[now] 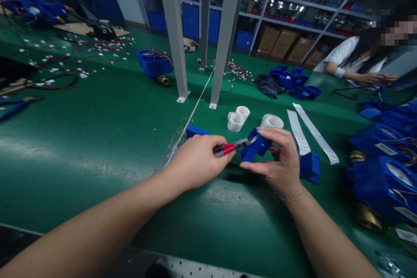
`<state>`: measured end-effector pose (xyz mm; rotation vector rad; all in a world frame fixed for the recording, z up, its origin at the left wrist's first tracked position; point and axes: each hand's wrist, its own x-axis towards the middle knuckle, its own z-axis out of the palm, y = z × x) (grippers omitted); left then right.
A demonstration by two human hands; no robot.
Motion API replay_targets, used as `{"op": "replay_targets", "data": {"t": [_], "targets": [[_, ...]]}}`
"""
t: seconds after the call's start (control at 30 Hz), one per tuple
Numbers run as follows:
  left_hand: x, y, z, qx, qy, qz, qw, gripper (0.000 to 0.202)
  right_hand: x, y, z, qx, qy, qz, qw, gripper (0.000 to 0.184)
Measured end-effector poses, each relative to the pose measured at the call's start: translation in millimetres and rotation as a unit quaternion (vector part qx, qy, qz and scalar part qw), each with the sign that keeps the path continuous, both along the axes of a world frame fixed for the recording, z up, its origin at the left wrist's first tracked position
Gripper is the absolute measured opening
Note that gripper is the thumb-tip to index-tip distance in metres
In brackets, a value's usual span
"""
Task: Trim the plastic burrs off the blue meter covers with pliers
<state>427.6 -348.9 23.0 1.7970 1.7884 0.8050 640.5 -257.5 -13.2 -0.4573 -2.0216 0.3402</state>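
Note:
My left hand [198,160] is closed round the handles of red and grey cutting pliers [230,148]. The pliers' jaws meet the edge of a blue plastic part [252,150]. My right hand [283,158] grips that part between the thumb below and the fingers above, holding it up off the green table. Just behind my left hand lies another blue piece [197,131], partly hidden. A further blue plastic piece [310,167] rests beside my right wrist. Whether the jaws are closed on the plastic I cannot make out.
White tape rolls [236,121] and two label strips [317,134] lie beyond my hands. Grey metal posts [216,52] stand on the green table [107,130]. Blue meters with brass fittings [391,182] crowd the right side. A co-worker [358,61] sits at the far right.

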Motion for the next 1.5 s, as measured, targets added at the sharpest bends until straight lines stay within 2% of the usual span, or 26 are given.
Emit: {"op": "replay_targets", "data": {"t": [0.1, 0.17, 0.27, 0.4, 0.5, 0.57, 0.6, 0.67, 0.73, 0.8, 0.87, 0.9, 0.97, 1.03, 1.1, 1.2, 1.27, 1.37, 1.43, 1.5], "targets": [[0.9, 0.7, 0.2, -0.004, -0.037, -0.009, 0.999, 0.038, -0.2, -3.1, 1.8, 0.012, -0.002, 0.013, 1.0, 0.079], [1.5, 3.0, -1.6, -0.038, -0.112, -0.026, 0.993, 0.041, -0.3, -5.7, 2.8, -0.014, 0.012, 0.003, 1.0, 0.078], [0.3, 8.6, -7.5, -0.076, -0.245, -0.023, 0.966, 0.043, 0.5, -6.5, 0.9, -0.069, 0.051, -0.039, 0.996, 0.077], [-3.5, 13.9, -13.2, -0.035, -0.319, 0.006, 0.947, 0.036, 2.5, -2.5, -7.9, -0.103, 0.064, -0.041, 0.992, 0.077], [-3.7, 13.2, -11.7, 0.005, -0.308, -0.006, 0.951, 0.03, 2.5, -2.9, -9.6, -0.134, 0.069, -0.026, 0.988, 0.078], [-3.2, 11.5, -8.6, 0.039, -0.262, 0.001, 0.964, 0.026, 2.6, -5.2, -3.0, -0.141, 0.048, -0.036, 0.988, 0.078], [-3.3, 10.6, -6.8, 0.055, -0.229, 0.012, 0.972, 0.025, 3.5, -6.2, 2.9, -0.136, 0.019, -0.048, 0.989, 0.076], [-4.9, 9.2, -3.0, 0.078, -0.145, 0.041, 0.986, 0.025, 9.0, -6.9, 17.6, -0.126, -0.103, -0.096, 0.982, 0.07], [-8.4, 8.9, 0.1, 0.089, -0.053, 0.064, 0.993, 0.026, 22.2, -4.6, 31.8, -0.121, -0.272, -0.169, 0.94, 0.062], [-13.1, 9.8, 1.9, 0.087, 0.027, 0.079, 0.993, 0.025, 44.3, 0.6, 41.2, -0.116, -0.413, -0.24, 0.871, 0.058], [-18.4, 11.8, 2.3, 0.09, 0.087, 0.097, 0.987, 0.025, 72.3, 8.1, 44.4, -0.115, -0.493, -0.275, 0.818, 0.059], [-21.8, 13.2, 2.1, 0.098, 0.112, 0.111, 0.983, 0.024, 86.4, 12.5, 44.2, -0.12, -0.515, -0.281, 0.8, 0.061], [-31.2, 16.9, 1.5, 0.12, 0.153, 0.145, 0.97, 0.024, 109.1, 21.5, 41.9, -0.129, -0.536, -0.288, 0.783, 0.069], [-45.9, 21.5, 0.7, 0.124, 0.18, 0.179, 0.959, 0.026, 118.2, 28.4, 40.1, -0.118, -0.521, -0.3, 0.791, 0.078], [-64.4, 26.6, -0.1, 0.094, 0.171, 0.188, 0.963, 0.027, 110.4, 30.1, 40.1, -0.109, -0.475, -0.298, 0.821, 0.08], [-87.8, 33.4, -1.6, -0.002, 0.052, 0.118, 0.992, 0.03, 74.4, 19.7, 39.0, -0.1, -0.382, -0.23, 0.89, 0.068], [-92.7, 36.5, -3.3, -0.068, -0.046, 0.047, 0.995, 0.033, 44.3, 6.4, 31.9, -0.101, -0.327, -0.154, 0.927, 0.061], [-80.7, 37.8, -7.0, -0.109, -0.102, -0.019, 0.989, 0.031, 6.1, -16.2, 10.1, -0.163, -0.271, -0.05, 0.947, 0.059], [-64.0, 36.7, -10.6, -0.103, -0.104, -0.031, 0.989, 0.031, -10.4, -29.1, -5.9, -0.216, -0.23, -0.006, 0.949, 0.066], [-44.9, 34.2, -15.4, -0.095, -0.132, -0.026, 0.986, 0.032, -20.0, -37.9, -17.7, -0.239, -0.183, 0.007, 0.953, 0.074]]}}
